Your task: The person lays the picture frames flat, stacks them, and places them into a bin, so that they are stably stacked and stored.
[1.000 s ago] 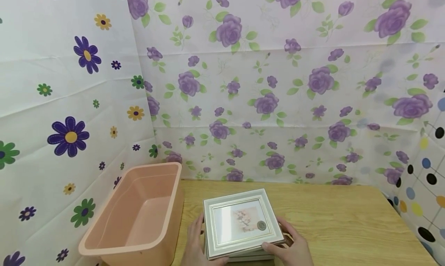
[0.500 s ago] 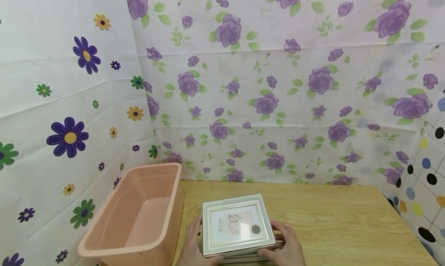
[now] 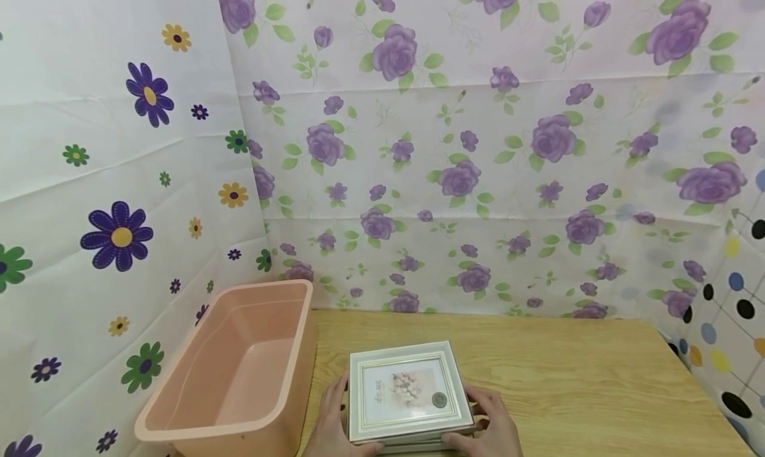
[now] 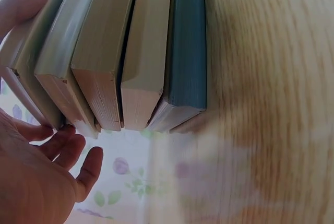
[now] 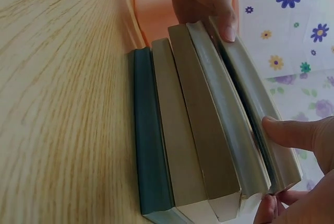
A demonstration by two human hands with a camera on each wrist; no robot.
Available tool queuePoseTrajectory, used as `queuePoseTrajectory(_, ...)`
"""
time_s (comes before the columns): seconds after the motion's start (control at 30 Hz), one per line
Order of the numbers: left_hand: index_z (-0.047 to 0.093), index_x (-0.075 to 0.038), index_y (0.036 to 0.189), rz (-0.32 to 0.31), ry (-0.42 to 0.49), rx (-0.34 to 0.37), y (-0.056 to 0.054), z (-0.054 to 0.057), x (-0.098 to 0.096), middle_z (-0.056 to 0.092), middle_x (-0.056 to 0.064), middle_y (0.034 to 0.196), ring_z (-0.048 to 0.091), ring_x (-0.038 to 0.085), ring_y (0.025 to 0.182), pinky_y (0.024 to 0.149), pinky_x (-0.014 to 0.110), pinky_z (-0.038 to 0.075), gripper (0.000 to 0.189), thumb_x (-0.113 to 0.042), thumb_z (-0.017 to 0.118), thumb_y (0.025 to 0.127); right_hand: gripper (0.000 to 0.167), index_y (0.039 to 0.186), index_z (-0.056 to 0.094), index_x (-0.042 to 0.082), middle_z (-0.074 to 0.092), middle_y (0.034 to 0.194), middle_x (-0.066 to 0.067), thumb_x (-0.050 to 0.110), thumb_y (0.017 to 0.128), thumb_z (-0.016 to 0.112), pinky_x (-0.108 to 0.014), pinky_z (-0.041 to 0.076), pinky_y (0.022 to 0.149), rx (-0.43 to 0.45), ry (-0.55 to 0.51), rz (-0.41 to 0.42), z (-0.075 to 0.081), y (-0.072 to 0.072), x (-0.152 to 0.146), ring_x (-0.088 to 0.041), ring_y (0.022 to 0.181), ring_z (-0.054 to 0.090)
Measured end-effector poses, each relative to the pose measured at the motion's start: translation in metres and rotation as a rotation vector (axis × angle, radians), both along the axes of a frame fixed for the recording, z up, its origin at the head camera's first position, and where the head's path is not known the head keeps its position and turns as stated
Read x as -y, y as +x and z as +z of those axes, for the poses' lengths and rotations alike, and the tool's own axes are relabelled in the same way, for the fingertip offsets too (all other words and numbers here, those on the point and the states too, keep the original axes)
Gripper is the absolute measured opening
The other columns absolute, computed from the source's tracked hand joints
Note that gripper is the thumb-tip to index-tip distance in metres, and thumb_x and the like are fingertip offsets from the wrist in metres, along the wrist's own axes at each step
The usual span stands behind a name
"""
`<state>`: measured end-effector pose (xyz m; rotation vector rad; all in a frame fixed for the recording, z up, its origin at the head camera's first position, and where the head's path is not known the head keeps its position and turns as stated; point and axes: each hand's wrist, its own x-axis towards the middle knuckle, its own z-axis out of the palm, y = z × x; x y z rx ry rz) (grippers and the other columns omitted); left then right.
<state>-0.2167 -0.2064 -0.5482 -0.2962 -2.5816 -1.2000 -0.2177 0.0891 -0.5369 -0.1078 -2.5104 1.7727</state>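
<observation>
A white picture frame (image 3: pixel 412 424) with a blossom print lies face up on top of a stack. My left hand (image 3: pixel 331 424) grips its left end, thumb along the near edge and fingers at the far side. At the opposite end, my right hand (image 3: pixel 493 424) grips it in the same way. The right wrist view shows a narrow dark gap below the top picture frame (image 5: pixel 261 98). Under it are another whitish frame (image 5: pixel 224 98), a brown frame (image 5: pixel 198 119), a tan frame (image 5: pixel 175 125) and a dark teal frame (image 5: pixel 148 135) at the bottom.
A pink plastic tub (image 3: pixel 287 390) stands left of the stack. Wooden tabletop (image 3: pixel 586 384) extends to the right. Flower-patterned sheets (image 3: pixel 454 178) rise behind and on the left, and a dotted sheet (image 3: pixel 729 324) hangs on the right.
The top picture frame has come down and slightly left, lining up more closely with the stack. Both hands moved with it, the right hand shifting left more clearly.
</observation>
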Motion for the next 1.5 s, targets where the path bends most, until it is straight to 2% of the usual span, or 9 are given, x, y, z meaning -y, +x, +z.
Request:
queuePoseTrajectory(0.13, 0.039, 0.007, 0.16, -0.008, 0.02, 0.019, -0.001, -0.001, 0.0, 0.051, 0.025, 0.148, 0.053, 0.028, 0.13, 0.095, 0.029, 0.058, 0.129, -0.035, 0.106, 0.058, 0.091, 0.145, 0.067, -0.001, 0.063, 0.13, -0.014, 0.01, 0.062, 0.105, -0.021, 0.045, 0.075, -0.002, 0.016, 0.002, -0.005, 0.0, -0.001, -0.013, 0.099, 0.055)
queuePoseTrajectory(0.23, 0.038, 0.008, 0.161, -0.011, 0.02, 0.049, -0.001, 0.001, -0.001, 0.049, 0.028, 0.151, 0.053, 0.035, 0.133, 0.096, 0.03, 0.059, 0.13, -0.036, 0.106, 0.058, 0.09, 0.144, 0.068, 0.002, 0.063, 0.132, -0.015, 0.011, 0.062, 0.105, -0.021, 0.047, 0.076, 0.0, 0.018, 0.008, -0.008, 0.001, -0.003, -0.013, 0.102, 0.057)
queuePoseTrajectory(0.37, 0.037, 0.007, 0.162, -0.012, -0.009, 0.089, -0.001, 0.002, -0.001, 0.045, 0.031, 0.154, 0.051, 0.049, 0.138, 0.096, 0.038, 0.06, 0.13, -0.037, 0.106, 0.06, 0.09, 0.144, 0.068, 0.002, 0.062, 0.134, -0.015, 0.012, 0.063, 0.105, -0.021, 0.048, 0.077, 0.001, 0.001, 0.017, -0.01, 0.001, -0.004, -0.012, 0.103, 0.057)
queuePoseTrajectory(0.6, 0.035, 0.004, 0.165, -0.006, -0.017, 0.163, -0.001, 0.005, -0.003, 0.042, 0.032, 0.157, 0.05, 0.052, 0.141, 0.097, 0.056, 0.059, 0.13, -0.037, 0.106, 0.062, 0.092, 0.146, 0.066, -0.002, 0.062, 0.134, -0.016, 0.01, 0.064, 0.104, -0.021, 0.05, 0.078, -0.005, -0.032, 0.02, -0.014, 0.001, -0.007, -0.012, 0.103, 0.059)
queuePoseTrajectory(0.87, 0.037, 0.006, 0.164, 0.0, -0.035, 0.168, 0.001, 0.005, -0.004, 0.042, 0.031, 0.157, 0.052, 0.048, 0.139, 0.096, 0.044, 0.059, 0.129, -0.038, 0.106, 0.063, 0.092, 0.15, 0.063, -0.001, 0.059, 0.136, -0.017, 0.017, 0.07, 0.103, -0.025, 0.052, 0.079, 0.031, -0.058, 0.044, -0.016, 0.003, -0.009, -0.021, 0.112, 0.06)
queuePoseTrajectory(1.03, 0.036, 0.007, 0.164, -0.019, 0.006, 0.194, 0.0, 0.005, -0.002, 0.039, 0.031, 0.159, 0.052, 0.049, 0.14, 0.093, 0.041, 0.059, 0.126, -0.037, 0.104, 0.068, 0.087, 0.153, 0.06, 0.004, 0.061, 0.139, -0.02, 0.028, 0.079, 0.098, -0.041, 0.063, 0.086, 0.078, -0.106, 0.045, -0.019, 0.007, -0.01, -0.033, 0.121, 0.064)
queuePoseTrajectory(1.27, 0.04, 0.004, 0.162, 0.02, 0.224, 0.261, 0.014, 0.011, 0.0, 0.041, 0.03, 0.158, 0.057, 0.033, 0.123, 0.08, 0.029, 0.055, 0.103, -0.024, 0.095, 0.081, 0.081, 0.158, 0.054, 0.003, 0.065, 0.145, -0.029, 0.033, 0.09, 0.087, -0.046, 0.061, 0.099, 0.157, -0.245, 0.072, -0.031, 0.006, -0.013, -0.035, 0.125, 0.069)
queuePoseTrajectory(1.37, 0.048, 0.003, 0.156, 0.128, 0.378, 0.246, 0.027, 0.015, 0.003, 0.052, 0.022, 0.152, 0.061, 0.021, 0.117, 0.08, 0.027, 0.057, 0.083, -0.018, 0.088, 0.086, 0.081, 0.159, 0.05, -0.002, 0.061, 0.147, -0.037, 0.034, 0.095, 0.082, -0.045, 0.063, 0.097, 0.174, -0.313, 0.086, -0.042, 0.006, -0.015, -0.038, 0.125, 0.071)
queuePoseTrajectory(1.5, 0.052, 0.009, 0.151, 0.296, 0.607, 0.232, 0.045, 0.014, 0.019, 0.069, -0.001, 0.133, 0.065, -0.003, 0.105, 0.081, 0.027, 0.062, 0.066, -0.016, 0.08, 0.097, 0.083, 0.16, 0.046, -0.007, 0.054, 0.151, -0.044, 0.041, 0.099, 0.076, -0.049, 0.066, 0.091, 0.199, -0.365, 0.069, -0.059, 0.007, -0.019, -0.046, 0.126, 0.071)
